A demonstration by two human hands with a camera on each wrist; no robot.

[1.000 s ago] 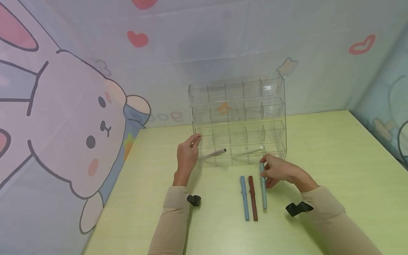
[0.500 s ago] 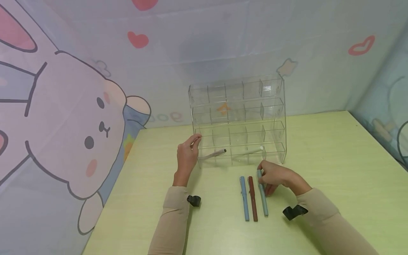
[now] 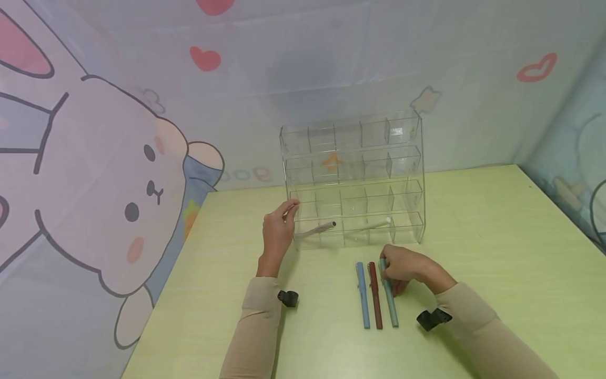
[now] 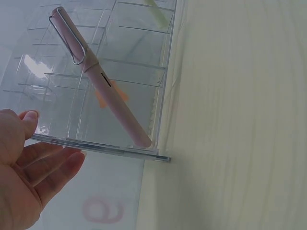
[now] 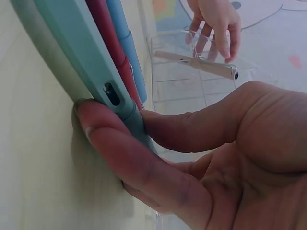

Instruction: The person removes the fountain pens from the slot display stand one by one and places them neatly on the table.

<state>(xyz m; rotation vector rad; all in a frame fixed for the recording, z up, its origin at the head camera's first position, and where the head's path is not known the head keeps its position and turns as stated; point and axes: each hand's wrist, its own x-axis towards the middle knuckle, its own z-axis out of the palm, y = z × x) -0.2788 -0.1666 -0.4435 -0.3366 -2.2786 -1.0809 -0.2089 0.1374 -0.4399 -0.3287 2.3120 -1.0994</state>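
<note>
Pinched between thumb and fingers of the right hand [image 3: 400, 266], the teal plastic pen [image 3: 389, 295] lies on the pale green table [image 3: 497, 237], just right of a dark red pen [image 3: 375, 295] and a light blue pen [image 3: 362, 295]. Farther off, the clear acrylic compartment rack [image 3: 352, 176] holds a pale pink pen [image 4: 98, 74] and a white pen [image 3: 376, 225] in its lowest row; the left hand [image 3: 276, 231], fingers relaxed, touches its left edge. Cartoon rabbit curtains [image 3: 118, 184] surround the table.
</note>
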